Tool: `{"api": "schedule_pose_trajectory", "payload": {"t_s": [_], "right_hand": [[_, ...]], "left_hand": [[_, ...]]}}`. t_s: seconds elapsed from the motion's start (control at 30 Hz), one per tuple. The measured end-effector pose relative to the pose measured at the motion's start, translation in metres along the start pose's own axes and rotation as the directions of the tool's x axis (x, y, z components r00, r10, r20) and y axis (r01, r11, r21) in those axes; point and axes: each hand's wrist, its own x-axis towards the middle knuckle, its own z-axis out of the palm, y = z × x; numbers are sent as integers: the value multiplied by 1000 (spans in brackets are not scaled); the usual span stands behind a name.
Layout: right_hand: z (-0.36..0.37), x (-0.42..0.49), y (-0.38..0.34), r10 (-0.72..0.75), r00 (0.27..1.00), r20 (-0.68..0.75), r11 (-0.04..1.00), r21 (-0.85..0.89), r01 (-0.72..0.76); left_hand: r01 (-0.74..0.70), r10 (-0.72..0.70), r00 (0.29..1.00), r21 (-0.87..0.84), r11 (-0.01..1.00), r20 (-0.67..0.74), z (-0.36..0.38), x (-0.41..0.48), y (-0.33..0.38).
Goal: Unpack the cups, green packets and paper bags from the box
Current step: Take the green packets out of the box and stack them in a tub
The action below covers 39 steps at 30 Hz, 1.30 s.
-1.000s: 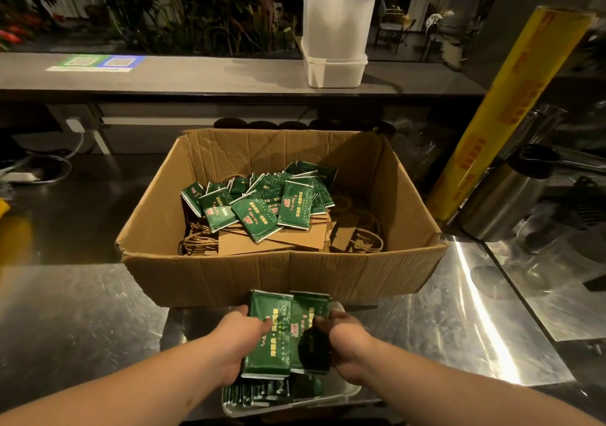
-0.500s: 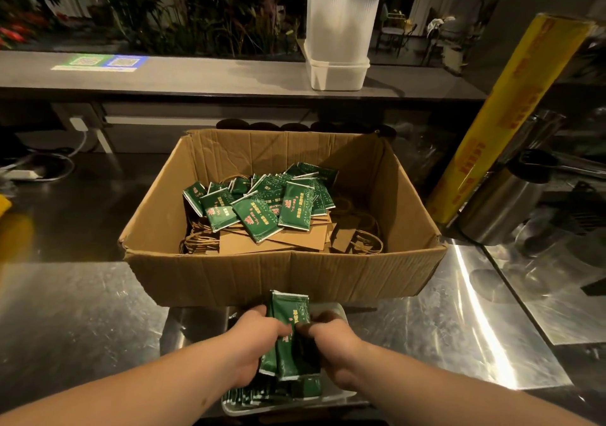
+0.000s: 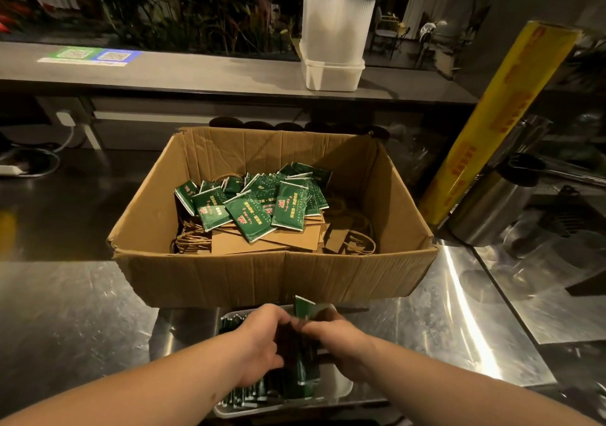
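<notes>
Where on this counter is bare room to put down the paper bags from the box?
The steel counter is bare left of the box, and right of it up to the steel canister. In front of the box it is crowded: the tray, with the left hand and right hand holding green packets over it.

I can read nothing: print on the packets (image 3: 254, 216), the yellow roll (image 3: 501, 111) at right and upper-left stickers (image 3: 88, 55) blurs.
</notes>
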Motion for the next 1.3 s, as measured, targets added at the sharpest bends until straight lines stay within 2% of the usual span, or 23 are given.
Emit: {"api": "schedule_pose_trajectory", "payload": {"t_s": [0.1, 0.17, 0.3, 0.4, 0.47, 0.5, 0.6, 0.67, 0.73, 0.83, 0.97, 1.13, 1.2, 1.3], "right_hand": [[0, 10, 8, 39, 999, 18, 998, -50, -39], [3, 17, 13, 63, 997, -50, 997, -37, -65], [15, 22, 12, 122, 980, -156, 992, -6, -124], [19, 30, 13, 162, 971, -173, 985, -24, -169], [22, 33, 13, 169, 974, -153, 983, -49, -178], [24, 33, 12, 169, 973, -160, 982, -57, -179], [26, 38, 18, 146, 967, -210, 983, -77, -165], [28, 40, 17, 168, 969, -181, 980, -76, -184], [27, 39, 13, 213, 973, -91, 970, -96, -222], [28, 38, 10, 197, 980, 20, 976, -100, -194], [31, 36, 7, 182, 979, 95, 979, -108, -171], [19, 36, 6, 189, 980, 57, 979, -87, -184], [14, 35, 6, 163, 986, 32, 986, -23, -163], [14, 35, 6, 124, 992, -12, 991, 44, -123]], "left_hand": [[-8, 9, 1000, 87, 996, -13, 0, -3, 4], [-82, 107, 987, 193, 978, -118, -3, -1, 6], [-192, 268, 897, 235, 953, -351, -22, -2, 13], [-184, 336, 823, 344, 921, -459, -33, -14, 13], [-129, 322, 793, 374, 918, -518, -38, -21, 11], [-100, 281, 800, 345, 933, -530, -40, -23, 10], [-44, 85, 877, 97, 994, -473, -50, -2, 1], [-34, 42, 899, 27, 999, -436, -54, 9, -3], [-25, 22, 920, -4, 1000, -391, -42, -16, 7], [-50, 32, 933, -42, 998, -359, -34, -35, 18], [-92, 68, 932, -51, 994, -356, -35, -38, 19], [-105, 103, 944, 11, 994, -313, -42, -42, 17], [-154, 156, 917, 34, 988, -368, -44, -40, 19], [-214, 286, 851, 207, 955, -441, -47, -35, 19]]}}
